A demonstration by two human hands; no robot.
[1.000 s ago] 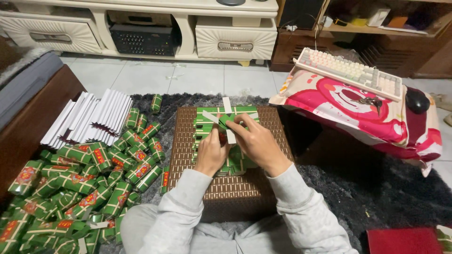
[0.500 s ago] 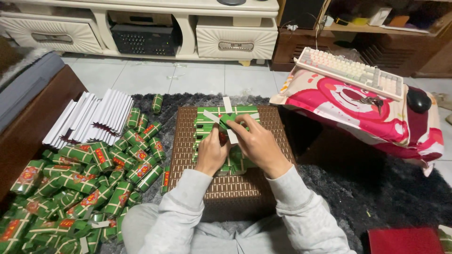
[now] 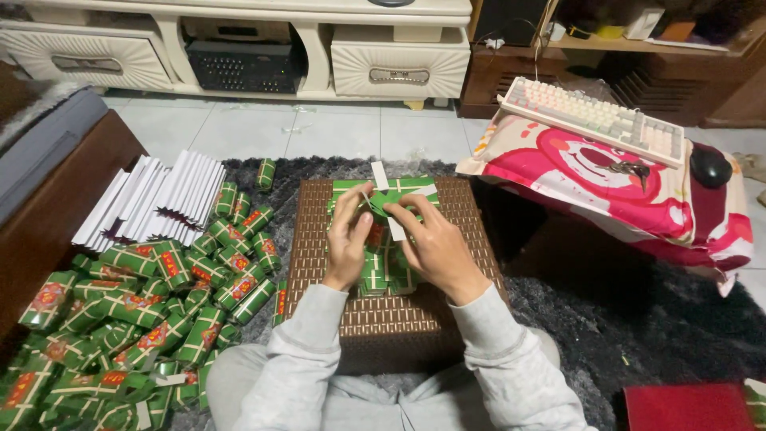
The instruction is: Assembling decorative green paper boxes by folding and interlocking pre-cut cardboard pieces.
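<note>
A dark shaggy rug (image 3: 606, 319) covers the floor, and at its middle stands a brown woven box (image 3: 319, 239) that serves as a work surface. At nine o'clock from the box lies a large heap of folded green packets (image 3: 136, 319) with red and gold labels, spilling toward seven o'clock; judging by its size, a great share of the folding is already done. At ten o'clock, beyond the heap, a fanned stack of white flat sheets (image 3: 159, 199) leans in rows, seemingly untouched stock. At two o'clock a pink cushion (image 3: 606, 183) carries a pale keyboard (image 3: 598, 120) and a black mouse (image 3: 710, 166).

On the box top, under and just beyond the hands, sits a small pile of green flat pieces (image 3: 383, 267), not yet made up, so work is left: this pile, and likely the white sheets too.

The left hand (image 3: 347, 239) and right hand (image 3: 435, 243) are close together at the box's twelve o'clock side, fingertips meeting on one green sheet (image 3: 381, 203) that is raised above the pile. Both pinch it, the left at its left edge, the right from the right. A white strip (image 3: 380, 175) pokes out past the fingers toward twelve o'clock. This piece looks partway folded, not closed up like those in the heap.
</note>
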